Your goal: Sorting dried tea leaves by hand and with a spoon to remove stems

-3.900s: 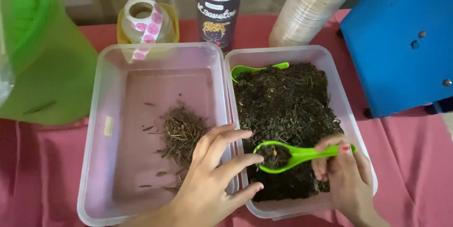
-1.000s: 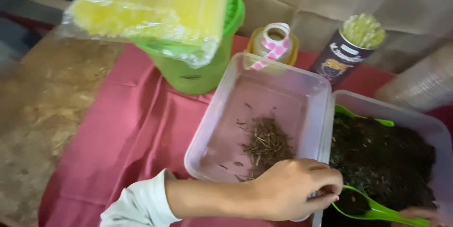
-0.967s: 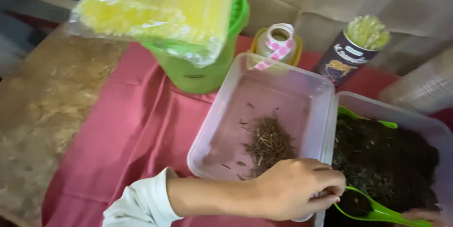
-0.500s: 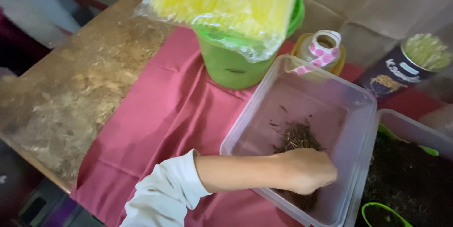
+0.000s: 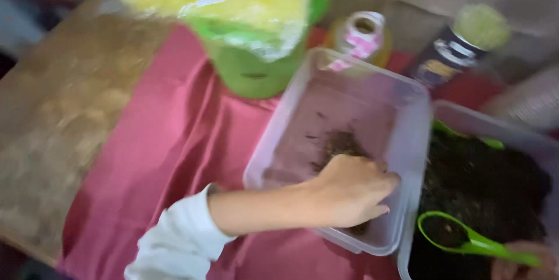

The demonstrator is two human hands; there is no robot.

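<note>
While the left hand (image 5: 349, 190) reaches over the near rim of the clear, shallow plastic tray (image 5: 407, 96), its fingers are curled loosely over a small heap of dry brown fibres (image 5: 340, 143); whether it pinches any, I cannot tell. At the lower right, the right hand (image 5: 521, 259) grips the handle of a bright green plastic scoop (image 5: 457, 236) loaded with dark soil, held over the second clear tub of dark soil (image 5: 486, 178). A tilted scoop could spill soil onto the pink cloth (image 5: 157, 152) covering the bench. Farther back, a green plastic bucket (image 5: 250, 73) stands touching the tray's far corner; a nudge could shift it.
</note>
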